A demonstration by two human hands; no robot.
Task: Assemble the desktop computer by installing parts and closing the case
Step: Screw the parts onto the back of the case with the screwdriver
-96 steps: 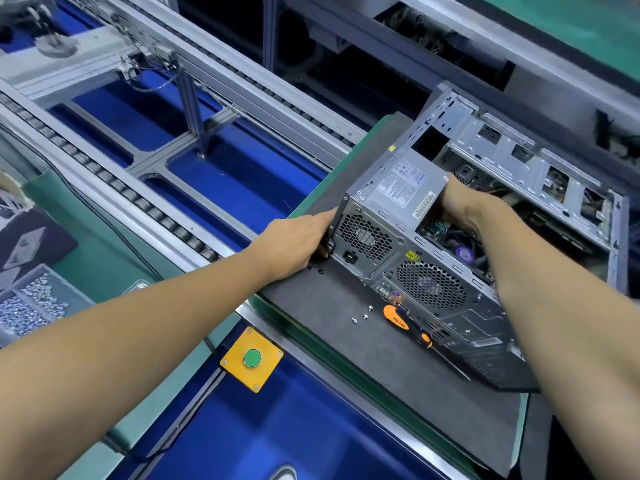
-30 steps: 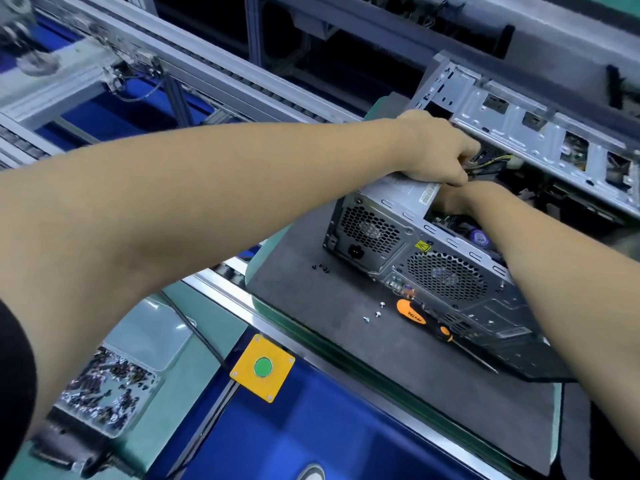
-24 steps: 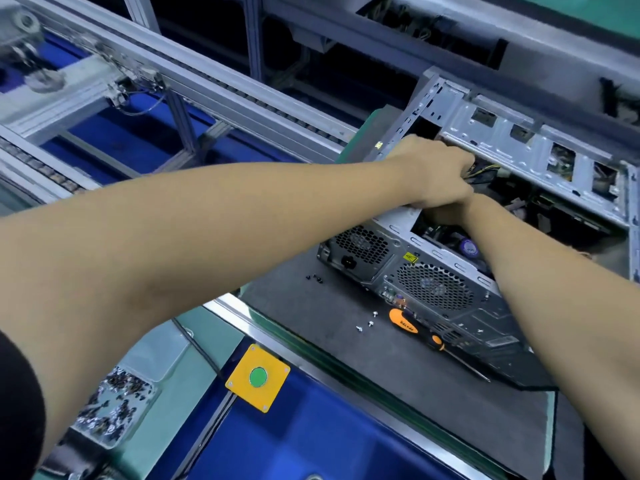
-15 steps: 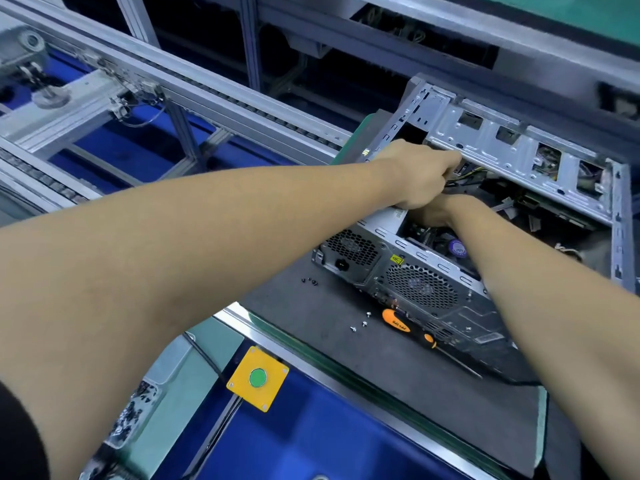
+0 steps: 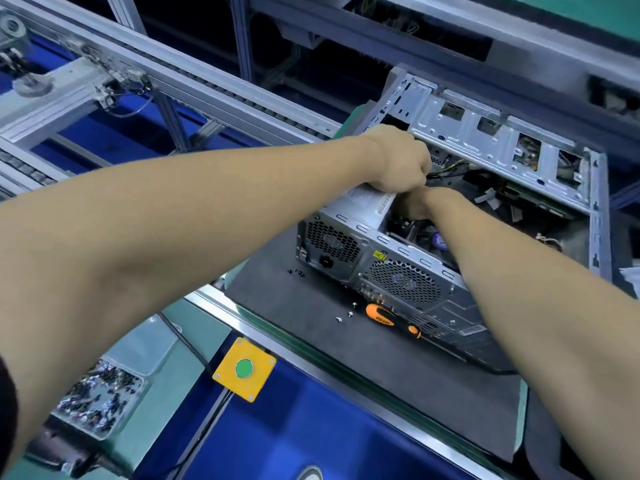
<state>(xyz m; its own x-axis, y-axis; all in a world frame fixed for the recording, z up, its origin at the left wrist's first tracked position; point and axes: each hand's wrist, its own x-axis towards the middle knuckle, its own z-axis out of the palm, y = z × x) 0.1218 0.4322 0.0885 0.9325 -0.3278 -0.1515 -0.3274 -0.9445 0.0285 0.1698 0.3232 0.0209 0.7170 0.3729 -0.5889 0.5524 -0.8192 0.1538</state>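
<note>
Grey steel chassis: computer case [image 5: 408,271] lies on its side with the open side up, on the dark mat [image 5: 311,306] over the counter [image 5: 207,327]; it sits toward the mat's far right corner, rear panel with two fan grilles facing the near edge.
Power supply: power supply [image 5: 360,202] sits in the case's left rear corner, label upward.
Left hand: left hand [image 5: 398,161] above the power supply, fingers curled tight, apparently round the yellow and black cables [image 5: 450,168] that run out of the fist.
Right hand: right hand [image 5: 415,202] reaches into the case just beside the power supply; fingers hidden below the left hand, cannot tell their state.
Screw bin: screw bin [image 5: 100,396] at the counter's near left corner.
Button box: yellow box with green button [image 5: 244,368] below the counter's near edge.
Screwdriver: orange-handled screwdriver [image 5: 391,320] on the mat, touching the rear panel.
Loose screws: loose screws [image 5: 346,313] just left of the screwdriver; a few dark ones [image 5: 296,271] near the case's left corner.
Risk: judged, cables tugged hard could strain a connector or snag on sheet-metal edges; loose screws could scatter if the case shifts.
Writing: yellow warning triangle on the rear panel; power supply label and screwdriver lettering too small to read.
</note>
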